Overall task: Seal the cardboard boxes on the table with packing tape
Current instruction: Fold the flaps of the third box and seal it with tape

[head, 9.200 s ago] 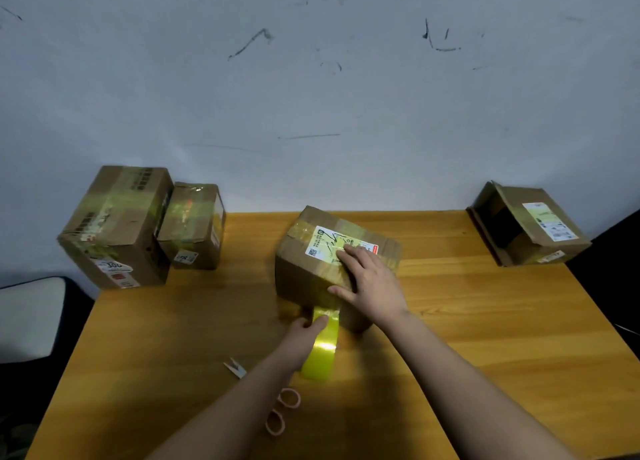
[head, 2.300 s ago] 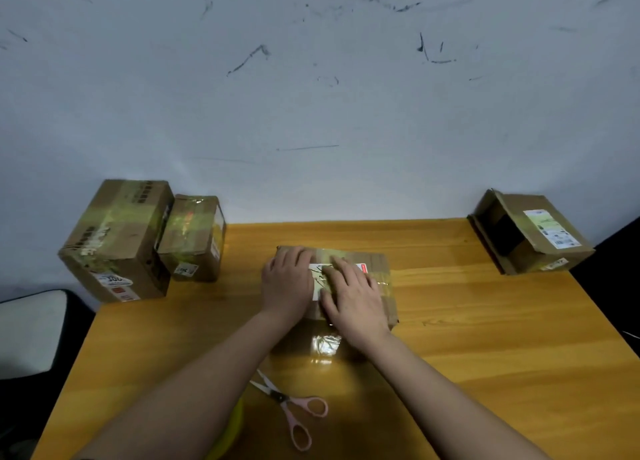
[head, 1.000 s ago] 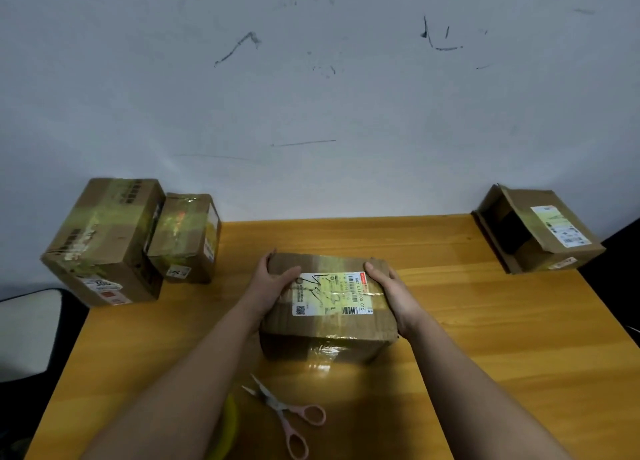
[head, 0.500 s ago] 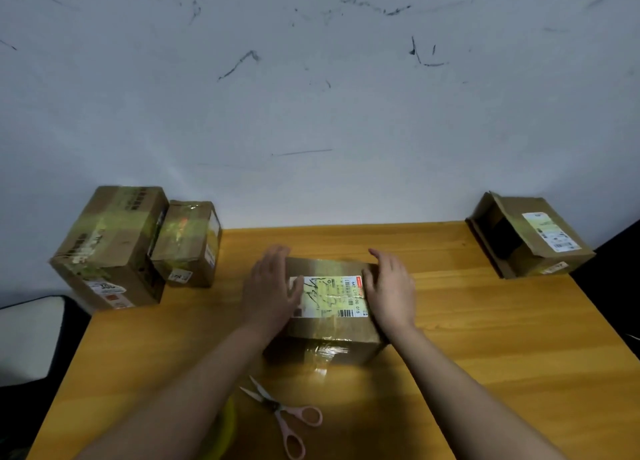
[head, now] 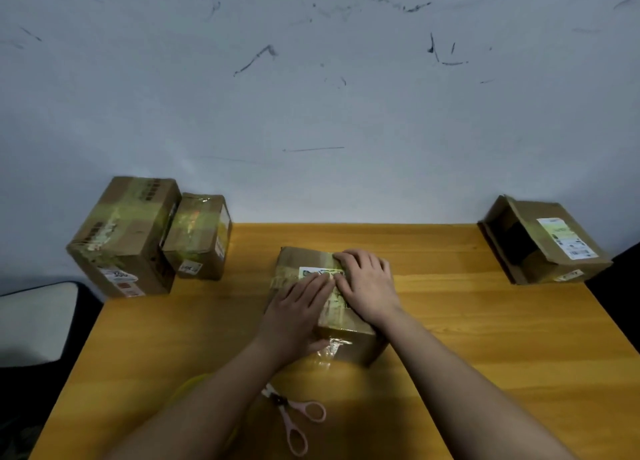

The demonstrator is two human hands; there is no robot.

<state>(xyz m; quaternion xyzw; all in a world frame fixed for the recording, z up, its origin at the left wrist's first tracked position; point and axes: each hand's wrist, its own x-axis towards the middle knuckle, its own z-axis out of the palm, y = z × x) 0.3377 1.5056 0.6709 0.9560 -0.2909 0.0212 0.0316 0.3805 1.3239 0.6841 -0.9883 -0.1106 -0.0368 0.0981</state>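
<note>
Cardboard box [head: 298, 260] under 2 flat hands

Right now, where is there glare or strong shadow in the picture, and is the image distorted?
Head view: glare shines on the tape at the front of the middle box, below the left hand; dim light leaves both forearms dark, shadowing the tape roll; the wide lens tilts the open box and the big taped box outward; the label under the right hand is unreadable.

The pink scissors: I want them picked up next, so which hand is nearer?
Left. The left hand presses the taped box just beyond the pink scissors; the right hand lies farther back, rightward.
</note>
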